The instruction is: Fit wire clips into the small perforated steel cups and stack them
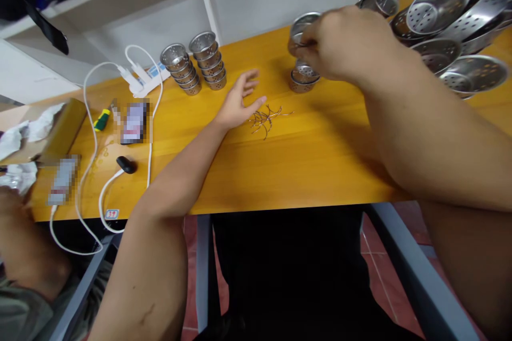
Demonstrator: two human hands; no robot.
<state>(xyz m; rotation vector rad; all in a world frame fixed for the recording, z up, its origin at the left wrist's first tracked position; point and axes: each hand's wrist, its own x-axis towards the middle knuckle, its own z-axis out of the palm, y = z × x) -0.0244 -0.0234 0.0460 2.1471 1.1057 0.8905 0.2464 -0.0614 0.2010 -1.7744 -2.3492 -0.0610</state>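
Observation:
My right hand point(340, 42) grips a perforated metal cup point(304, 22) by its side, with the fingers wrapped round it. Just below, another perforated metal cup point(303, 83) stands on the table; whether the two touch I cannot tell. My left hand point(238, 101) is open, its fingers stretched out and thumb apart, with nothing in it. Close beside its thumb lies a small heap of thin bent wire pieces point(266, 118). Two stacks of the same kind of cup, a left stack point(182, 72) and a right stack point(210, 64), stand beyond my left hand.
Loose perforated metal cups point(436, 10) are piled at the back right. On the left are a power strip point(150, 81), white cables, a phone point(135, 122), another phone point(64, 180) and a green-yellow object point(102, 120). Another person's arm point(28, 245) rests at the left edge.

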